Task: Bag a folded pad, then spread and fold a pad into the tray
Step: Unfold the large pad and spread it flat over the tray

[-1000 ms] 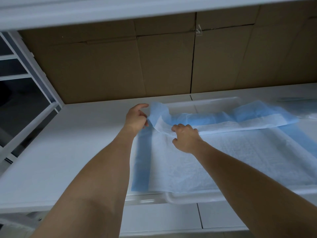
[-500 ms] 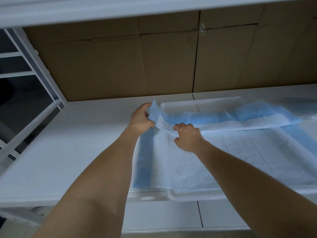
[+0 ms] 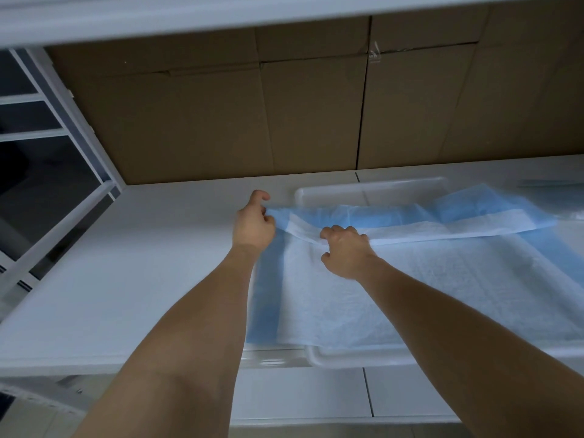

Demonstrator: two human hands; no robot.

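The left hand (image 3: 252,224) is pinching the far left corner of the blue-edged white absorbent pad (image 3: 395,279), while the right hand (image 3: 344,251) is gripping the folded-over far edge just beside it. The pad is lying spread over the white rectangular plastic tray (image 3: 373,188) on the white shelf (image 3: 126,263), before brown cardboard boxes (image 3: 316,115).

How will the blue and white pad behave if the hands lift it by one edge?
Probably floppy: the pad drapes over the tray rim and its folded edge sags. Likely light: the left hand lifts its corner by a pinch.
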